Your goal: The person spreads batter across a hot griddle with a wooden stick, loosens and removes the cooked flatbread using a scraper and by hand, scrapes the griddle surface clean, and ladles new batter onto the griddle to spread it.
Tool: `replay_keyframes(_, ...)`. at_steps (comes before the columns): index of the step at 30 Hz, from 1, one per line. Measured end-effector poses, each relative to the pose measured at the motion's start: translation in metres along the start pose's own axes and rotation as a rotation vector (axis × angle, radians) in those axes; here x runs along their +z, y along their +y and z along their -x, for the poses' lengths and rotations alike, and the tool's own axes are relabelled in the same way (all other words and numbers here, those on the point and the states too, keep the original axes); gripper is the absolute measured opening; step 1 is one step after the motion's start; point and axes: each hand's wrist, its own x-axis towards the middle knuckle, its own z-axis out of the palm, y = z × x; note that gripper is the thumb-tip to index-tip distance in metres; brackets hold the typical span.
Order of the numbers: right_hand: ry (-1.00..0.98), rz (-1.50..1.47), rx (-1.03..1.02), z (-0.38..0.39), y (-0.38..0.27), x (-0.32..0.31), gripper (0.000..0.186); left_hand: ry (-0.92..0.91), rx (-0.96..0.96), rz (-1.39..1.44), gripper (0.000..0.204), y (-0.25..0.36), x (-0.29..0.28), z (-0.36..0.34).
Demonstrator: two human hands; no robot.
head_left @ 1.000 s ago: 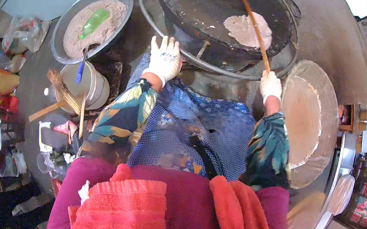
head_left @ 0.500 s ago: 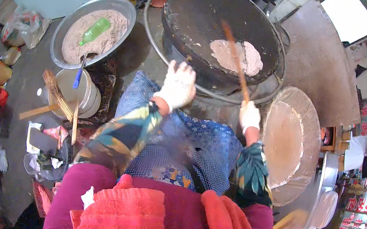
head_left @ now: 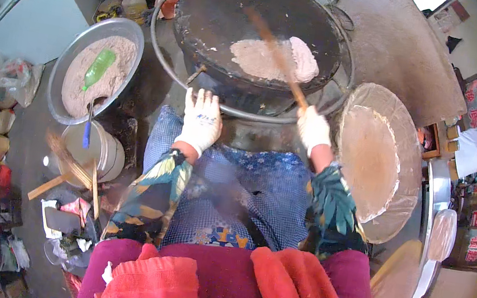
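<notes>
My right hand, in a white glove, grips the end of a long wooden spreader. The spreader reaches over a round black griddle and is blurred along its far part. Under it lies a thin patch of pinkish-brown batter, with a thicker mound of batter at its right. My left hand, gloved too, has its fingers stretched out and holds nothing. Its fingertips are at the near edge of the metal ring around the griddle; whether they touch it I cannot tell.
At the left stands a metal basin of pinkish mix with a green bottle and a blue-handled ladle. Beside it is a white bucket with a straw brush. A covered round tray bears a flatbread at right.
The batter patch has spread further left across the griddle. The spreader's far end has swung left. My left hand has come down flatter by the ring, and the whole view has shifted.
</notes>
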Motion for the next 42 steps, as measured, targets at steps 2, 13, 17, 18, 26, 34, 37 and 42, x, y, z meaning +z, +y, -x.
replay_keyframes(2, -0.080, 0.066, 0.010, 0.006, 0.018, 0.019, 0.042, 0.102, 0.029, -0.013, 0.050, -0.005, -0.002, -0.001)
replay_keyframes(13, 0.119, 0.064, 0.115, -0.010, 0.040, 0.015, 0.042, -0.007, -0.087, -0.152, 0.061, -0.062, -0.002, -0.018)
replay_keyframes(17, 0.068, -0.043, 0.082, -0.010, 0.005, -0.001, 0.045, 0.072, -0.035, 0.029, 0.050, -0.032, -0.037, -0.004)
replay_keyframes(18, -0.010, -0.005, 0.032, -0.001, -0.003, 0.005, 0.046, 0.090, 0.007, 0.091, 0.052, -0.017, -0.025, 0.000)
replay_keyframes(26, 0.056, -0.021, 0.111, -0.015, 0.009, 0.004, 0.045, 0.069, 0.037, 0.054, 0.056, 0.007, -0.009, 0.011)
replay_keyframes(34, 0.106, 0.046, 0.062, -0.020, 0.021, 0.013, 0.044, -0.012, 0.007, -0.026, 0.052, -0.023, -0.012, 0.004)
replay_keyframes(37, -0.125, 0.070, 0.031, 0.000, 0.016, 0.020, 0.047, -0.053, -0.023, -0.044, 0.053, -0.034, -0.011, -0.001)
replay_keyframes(42, 0.110, -0.032, 0.126, -0.023, 0.023, 0.005, 0.045, -0.074, -0.062, -0.092, 0.054, -0.057, -0.012, -0.005)
